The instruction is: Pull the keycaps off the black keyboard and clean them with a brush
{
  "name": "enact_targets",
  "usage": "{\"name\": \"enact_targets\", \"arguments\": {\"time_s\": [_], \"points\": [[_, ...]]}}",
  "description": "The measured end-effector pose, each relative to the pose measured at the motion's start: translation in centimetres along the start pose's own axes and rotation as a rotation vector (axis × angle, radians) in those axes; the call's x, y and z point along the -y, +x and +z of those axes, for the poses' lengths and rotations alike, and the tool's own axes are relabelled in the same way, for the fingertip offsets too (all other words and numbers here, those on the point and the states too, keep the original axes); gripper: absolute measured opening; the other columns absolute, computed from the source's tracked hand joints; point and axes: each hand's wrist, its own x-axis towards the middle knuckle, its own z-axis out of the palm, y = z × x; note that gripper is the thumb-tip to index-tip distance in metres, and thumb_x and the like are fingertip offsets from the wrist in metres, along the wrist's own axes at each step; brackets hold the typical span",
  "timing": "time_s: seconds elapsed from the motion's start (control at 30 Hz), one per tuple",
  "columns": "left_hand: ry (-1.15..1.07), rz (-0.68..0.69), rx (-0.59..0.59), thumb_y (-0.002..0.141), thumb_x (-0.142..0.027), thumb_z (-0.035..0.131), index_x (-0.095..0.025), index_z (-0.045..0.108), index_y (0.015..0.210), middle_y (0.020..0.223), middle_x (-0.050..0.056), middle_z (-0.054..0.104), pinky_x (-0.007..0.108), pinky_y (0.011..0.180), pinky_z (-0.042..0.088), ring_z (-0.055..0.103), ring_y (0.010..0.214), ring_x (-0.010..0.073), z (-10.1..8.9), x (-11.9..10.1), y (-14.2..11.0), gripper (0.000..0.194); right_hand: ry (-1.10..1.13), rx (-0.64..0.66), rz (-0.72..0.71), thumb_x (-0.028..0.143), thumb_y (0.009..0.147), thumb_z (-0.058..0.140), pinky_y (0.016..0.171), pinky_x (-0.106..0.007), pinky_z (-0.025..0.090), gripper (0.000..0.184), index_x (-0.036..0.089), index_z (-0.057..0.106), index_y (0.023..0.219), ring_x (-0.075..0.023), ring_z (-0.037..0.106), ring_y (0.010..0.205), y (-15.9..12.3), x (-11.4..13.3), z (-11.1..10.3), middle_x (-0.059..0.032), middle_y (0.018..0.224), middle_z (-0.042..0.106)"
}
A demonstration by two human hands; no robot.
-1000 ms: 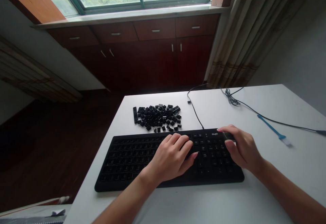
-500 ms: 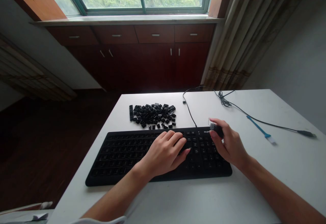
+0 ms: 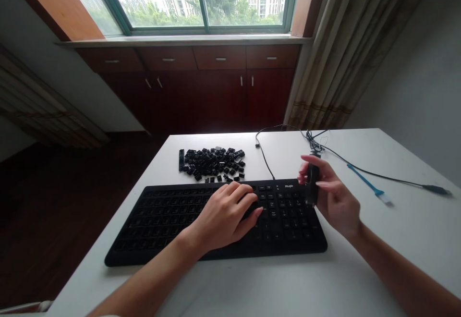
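Observation:
A black keyboard (image 3: 230,253) lies across the white table, its left part stripped down to bare key sockets and its right part still capped. My left hand (image 3: 226,216) rests on the middle of it, fingers bent over the keys and thumb apart; the fingertips are partly hidden. Above the number pad my right hand (image 3: 336,201) grips a keycap puller (image 3: 312,182) by its black handle. The puller stands roughly upright, with its thin wire loops pointing up and away from the keys. Behind the keyboard is a heap of loose black keycaps (image 3: 212,162).
The keyboard's thin cable (image 3: 264,157) runs back to a tied bundle and on to a plug (image 3: 436,189) at the right. A blue brush (image 3: 365,181) with pale bristles lies near it. Beyond the table stand reddish wooden cabinets (image 3: 201,96) under a window.
My right hand has turned the keycap puller so that its handle is upright and its wires point upward. My left hand stays on the keyboard. The view has tilted up slightly.

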Motion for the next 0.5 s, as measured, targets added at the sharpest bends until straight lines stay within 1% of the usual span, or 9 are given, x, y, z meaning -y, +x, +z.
{"name": "enact_targets", "arguments": {"time_s": [0.03, 0.1, 0.2, 0.27, 0.33, 0.43, 0.5], "points": [[-0.002, -0.003, -0.004, 0.098, -0.029, 0.057, -0.018, 0.064, 0.111, 0.11, 0.009, 0.068, 0.041, 0.085, 0.056, 0.063, 0.096, 0.0232, 0.0, 0.0, 0.0, 0.018, 0.029, 0.027, 0.017, 0.016, 0.085, 0.045, 0.083, -0.035, 0.058, 0.056, 0.032, 0.062, 0.136, -0.0207, 0.06, 0.097, 0.1, 0.0, -0.1, -0.0062, 0.111, 0.059], [-0.004, -0.004, -0.009, 0.098, -0.029, 0.058, -0.018, 0.063, 0.111, 0.11, 0.008, 0.068, 0.041, 0.085, 0.056, 0.063, 0.095, 0.0229, 0.1, 0.0, 0.0, 0.018, -0.009, 0.054, 0.022, 0.011, 0.08, 0.048, 0.09, -0.037, 0.058, 0.067, 0.035, 0.058, 0.142, -0.0218, 0.061, 0.104, 0.1, -0.1, 0.0, -0.0054, 0.118, 0.06], [0.001, -0.001, -0.005, 0.098, -0.029, 0.058, -0.018, 0.063, 0.112, 0.11, 0.008, 0.068, 0.041, 0.085, 0.056, 0.063, 0.096, 0.0229, 0.1, 0.1, 0.1, 0.018, -0.169, 0.05, -0.016, 0.01, 0.087, 0.053, 0.095, -0.04, 0.058, 0.07, 0.04, 0.046, 0.15, -0.0219, 0.064, 0.11, 0.1, -0.5, 0.4, -0.0046, 0.126, 0.06], [0.006, 0.001, -0.005, 0.098, -0.029, 0.058, -0.018, 0.063, 0.112, 0.111, 0.008, 0.068, 0.041, 0.085, 0.056, 0.063, 0.096, 0.0231, 0.2, 0.1, 0.1, 0.018, -0.227, 0.043, -0.055, 0.014, 0.093, 0.055, 0.097, -0.043, 0.058, 0.069, 0.039, 0.037, 0.154, -0.0226, 0.066, 0.112, 0.1, -0.8, 0.7, -0.0058, 0.13, 0.061], [0.011, -0.001, -0.007, 0.098, -0.029, 0.058, -0.018, 0.064, 0.111, 0.111, 0.009, 0.068, 0.041, 0.085, 0.057, 0.063, 0.097, 0.0231, 0.1, 0.1, 0.1, 0.018, -0.249, 0.026, -0.089, 0.019, 0.095, 0.058, 0.097, -0.045, 0.059, 0.066, 0.037, 0.035, 0.153, -0.0238, 0.068, 0.112, 0.2, -1.0, 0.8, -0.0072, 0.13, 0.063], [0.016, -0.004, -0.005, 0.099, -0.03, 0.056, -0.018, 0.065, 0.109, 0.11, 0.009, 0.068, 0.041, 0.084, 0.057, 0.063, 0.096, 0.0228, 0.1, 0.0, 0.1, 0.018, -0.284, -0.038, -0.125, 0.023, 0.092, 0.067, 0.094, -0.047, 0.06, 0.053, 0.032, 0.045, 0.14, -0.0253, 0.071, 0.108, 0.4, -1.0, 0.6, -0.0071, 0.121, 0.071], [0.019, -0.004, -0.002, 0.099, -0.03, 0.056, -0.018, 0.065, 0.109, 0.11, 0.009, 0.068, 0.041, 0.084, 0.057, 0.063, 0.095, 0.0227, 0.0, 0.0, 0.1, 0.019, -0.316, -0.087, -0.162, 0.026, 0.091, 0.071, 0.087, -0.046, 0.062, 0.041, 0.029, 0.052, 0.127, -0.0253, 0.074, 0.1, 0.5, -1.0, 0.3, -0.0059, 0.11, 0.075]]}}
